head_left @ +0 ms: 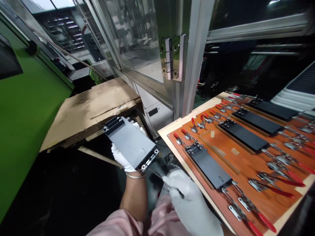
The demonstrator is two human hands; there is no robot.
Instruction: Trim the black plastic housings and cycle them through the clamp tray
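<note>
My left hand [120, 159], in a white glove, is closed around a flat grey rectangular panel [131, 141] from below. The panel is tilted, with black end pieces; two metal-ringed holes show at its near end. My right hand [182, 186], in a long white glove, is just below and to the right of the panel. Its fingers are pinched around a thin dark tool [156, 172] whose tip points toward the panel's near corner. What kind of tool it is I cannot make out. A small gap seems to separate the tip from the panel.
On the right, an orange fixture board [223, 164] carries several similar dark panels [209, 165] and red-handled toggle clamps [267, 223]. Cardboard [91, 101] covers a bench at left. An aluminium-framed door [182, 98] rises ahead, and a green machine [27, 108] stands far left.
</note>
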